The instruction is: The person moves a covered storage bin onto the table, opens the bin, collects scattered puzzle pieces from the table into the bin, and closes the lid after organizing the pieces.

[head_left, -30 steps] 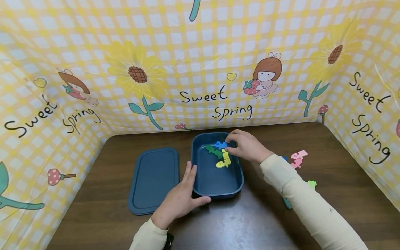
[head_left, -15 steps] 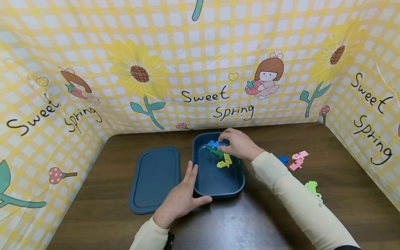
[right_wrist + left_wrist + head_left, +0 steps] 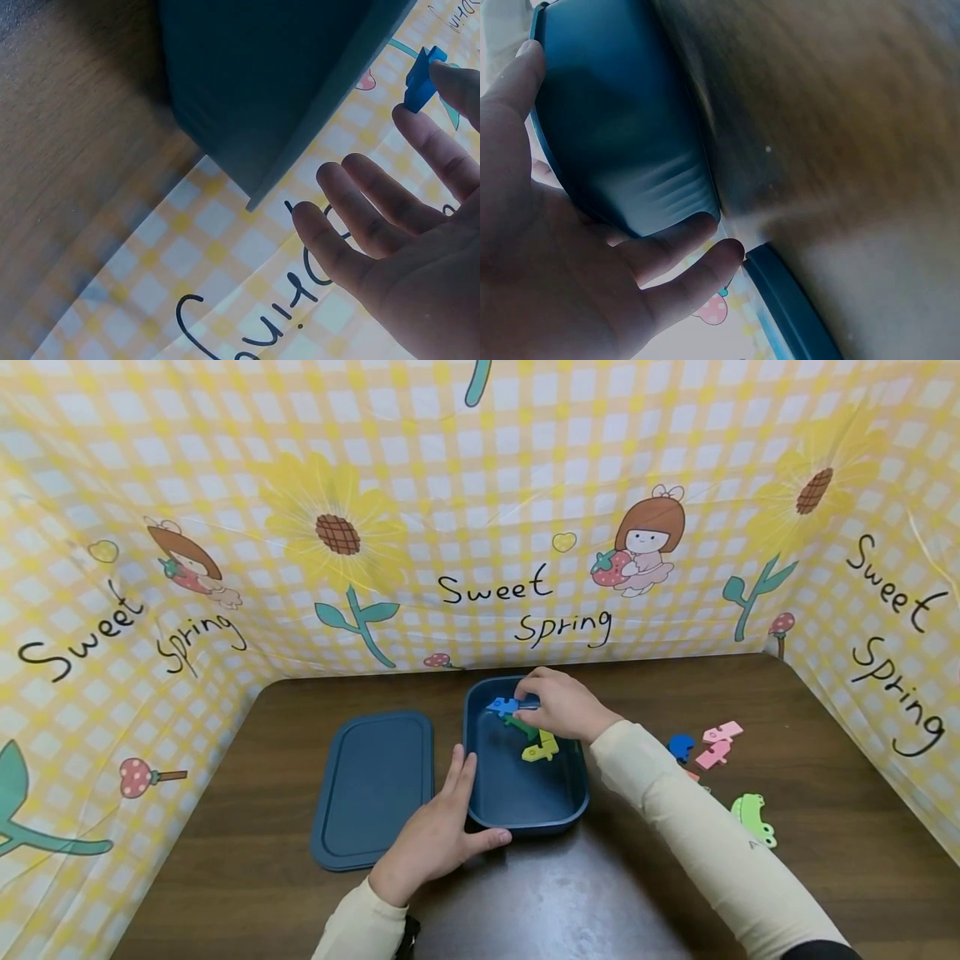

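Note:
A dark blue rectangular box (image 3: 506, 793) stands on the table with its top uncovered. My left hand (image 3: 435, 831) rests against its near left corner, fingers straight along the left wall and thumb at the front; the left wrist view shows this hand (image 3: 577, 247) beside the box's outer wall. Over the far end, my right hand (image 3: 566, 703) pinches a small blue puzzle-like piece (image 3: 422, 81) between thumb and index finger, the other fingers spread. Below it lie a green piece (image 3: 521, 725), partly hidden by the hand, and a yellow piece (image 3: 542, 748).
The matching lid (image 3: 372, 789) lies flat left of the box. On the right are pink pieces (image 3: 715, 752), a darker blue piece (image 3: 681, 747) and a light green piece (image 3: 753, 820); the right sleeve partly hides others. A yellow checked cloth (image 3: 480, 510) walls the table's back and sides.
My right hand has moved left over the box, carrying the blue piece towards its far left part. More loose pieces show beside the right sleeve. The left hand stays at the box.

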The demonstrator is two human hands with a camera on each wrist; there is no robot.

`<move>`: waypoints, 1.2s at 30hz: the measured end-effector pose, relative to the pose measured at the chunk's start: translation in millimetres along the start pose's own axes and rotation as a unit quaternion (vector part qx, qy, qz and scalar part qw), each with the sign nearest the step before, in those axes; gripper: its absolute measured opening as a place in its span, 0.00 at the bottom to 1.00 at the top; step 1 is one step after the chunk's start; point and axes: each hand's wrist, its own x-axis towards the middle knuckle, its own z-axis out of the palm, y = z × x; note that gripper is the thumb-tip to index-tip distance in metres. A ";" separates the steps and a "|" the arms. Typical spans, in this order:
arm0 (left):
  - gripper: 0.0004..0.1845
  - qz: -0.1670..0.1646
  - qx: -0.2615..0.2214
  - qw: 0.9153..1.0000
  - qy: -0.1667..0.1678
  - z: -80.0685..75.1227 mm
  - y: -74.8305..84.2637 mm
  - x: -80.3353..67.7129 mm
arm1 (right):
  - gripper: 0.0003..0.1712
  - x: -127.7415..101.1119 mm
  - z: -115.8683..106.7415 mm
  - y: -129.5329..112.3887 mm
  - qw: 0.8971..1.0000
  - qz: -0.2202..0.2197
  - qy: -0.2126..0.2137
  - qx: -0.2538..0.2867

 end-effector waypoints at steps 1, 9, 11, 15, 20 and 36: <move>0.61 0.001 -0.001 1.000 0.000 -0.1 -0.1 0.0 | 0.18 0.5 0.1 -0.3 1.000 0.000 -0.001 0.001; 0.61 0.001 -0.003 1.000 -0.001 -0.3 0.0 -0.4 | 0.18 6.0 3.3 -2.2 1.000 0.009 -0.011 0.001; 0.61 0.000 -0.002 1.000 -0.002 -0.2 -0.3 -0.4 | 0.18 7.9 5.2 -2.6 1.000 0.010 -0.014 -0.001; 0.61 0.000 -0.003 1.000 -0.002 -0.3 -0.7 -0.5 | 0.18 11.7 8.8 -3.8 1.000 0.009 -0.016 -0.003; 0.61 0.004 0.001 1.000 -0.001 -1.0 -0.2 -0.6 | 0.18 16.5 12.8 -5.2 1.000 0.009 -0.018 -0.005; 0.61 0.004 0.002 1.000 -0.001 -0.1 -2.2 0.4 | 0.17 19.2 17.6 -6.1 1.000 0.025 -0.016 -0.009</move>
